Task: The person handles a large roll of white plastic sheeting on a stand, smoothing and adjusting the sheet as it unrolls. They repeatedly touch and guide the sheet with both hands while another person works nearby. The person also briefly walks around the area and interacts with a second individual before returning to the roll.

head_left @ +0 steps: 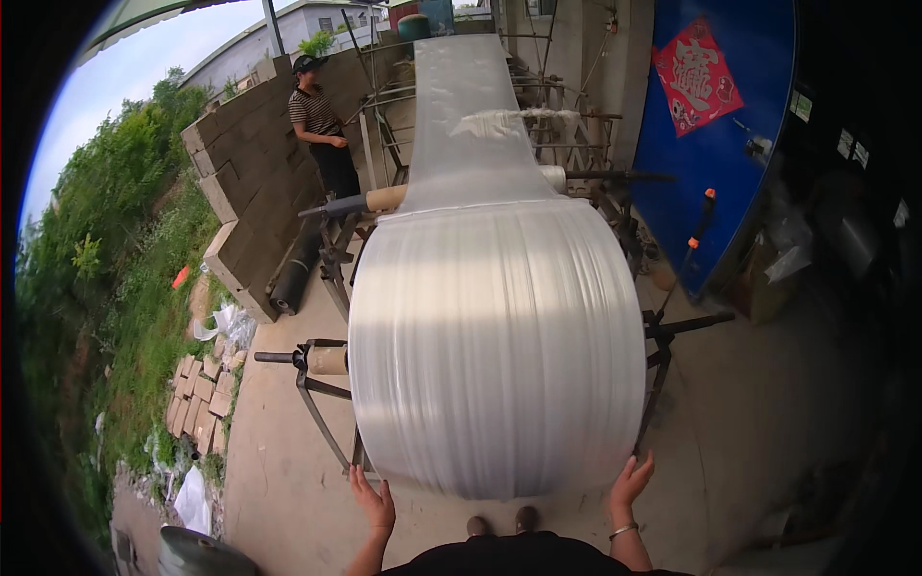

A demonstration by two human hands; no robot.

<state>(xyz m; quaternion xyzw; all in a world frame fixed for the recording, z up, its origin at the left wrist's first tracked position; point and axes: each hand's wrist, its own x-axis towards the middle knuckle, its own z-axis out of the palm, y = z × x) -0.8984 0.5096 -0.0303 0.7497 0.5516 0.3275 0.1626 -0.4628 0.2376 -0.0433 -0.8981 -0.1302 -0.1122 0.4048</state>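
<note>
Red diamond sign [698,77], large pale written character [693,69], on blue door [680,171]

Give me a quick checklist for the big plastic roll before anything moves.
1. Left hand free of other things: ok, open by the lower left edge of the roll.
2. Right hand firmly touching the roll: cannot tell; it is at the lower right edge, contact unclear.
3. Bar ends showing on both sides: ok, left bar end and right bar end both stick out.
4. Roll surface free of creases: not ok, ridges run around it.
5. Other person away from the roll: ok, standing back left near the block wall.
</note>
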